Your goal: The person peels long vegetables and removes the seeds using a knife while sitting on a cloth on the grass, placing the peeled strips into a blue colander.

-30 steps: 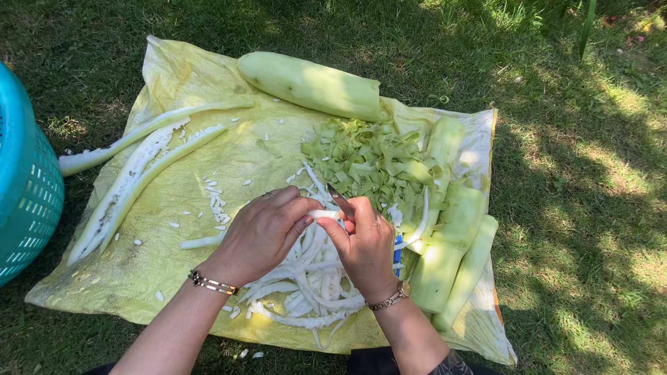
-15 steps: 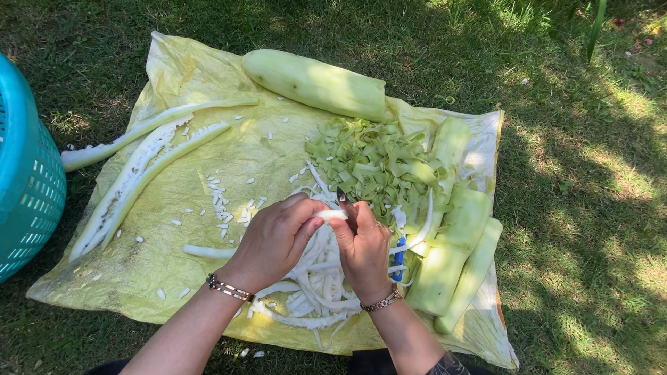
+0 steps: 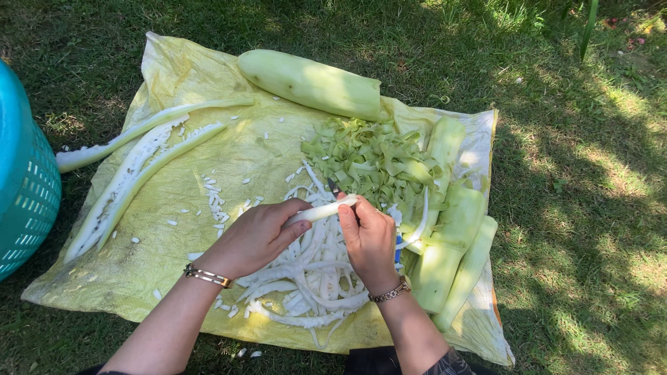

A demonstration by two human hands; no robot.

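My left hand (image 3: 253,236) pinches a thin white gourd strip (image 3: 321,209) and holds it level over the yellow cloth (image 3: 174,76). My right hand (image 3: 370,238) grips a small knife (image 3: 335,187), its blade tip just above the strip's far end. Under both hands lies a pile of white pith strips (image 3: 306,285). A heap of pale green peel ribbons (image 3: 372,163) sits just beyond the knife.
A big peeled gourd (image 3: 309,83) lies at the cloth's far edge. Long white core strips (image 3: 128,177) stretch along the left side. Green gourd wedges (image 3: 455,250) stack on the right. A teal basket (image 3: 24,180) stands at the left; grass surrounds the cloth.
My left hand has slid back along the strip, so more of it shows between the hands. The knife has shifted slightly toward the strip's end.
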